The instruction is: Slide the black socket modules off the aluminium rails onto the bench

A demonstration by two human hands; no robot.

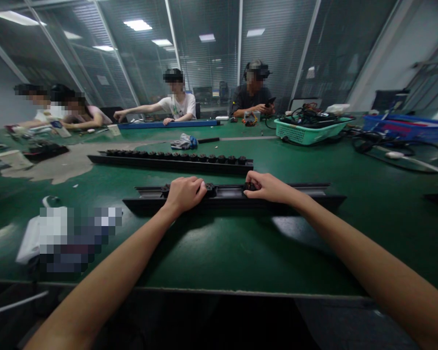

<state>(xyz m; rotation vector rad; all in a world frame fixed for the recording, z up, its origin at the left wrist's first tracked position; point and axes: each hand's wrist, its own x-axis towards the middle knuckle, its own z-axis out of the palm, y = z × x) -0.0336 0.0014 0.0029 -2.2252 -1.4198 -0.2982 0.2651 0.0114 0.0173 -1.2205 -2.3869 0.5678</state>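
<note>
A long black channel rail (149, 205) lies crosswise in front of me, its inner floor showing grey between my hands. My left hand (186, 194) is curled over its left half, fingers closed around small black parts (210, 189) seated in the channel. The fingertips are partly hidden behind the hand. Further right, my right hand (268, 187) pinches a single small black part (248, 186) between thumb and fingers, at the channel opening. A grey gap in the rail separates the parts at the two hands.
Behind lies a second black rail (175, 164) with a row of small black parts. A crumpled cloth (184, 141), a blue rail (168, 124), a green basket (310, 131) of cables and a blue basket (409, 127) stand farther back. Several people sit across the green table (219, 262).
</note>
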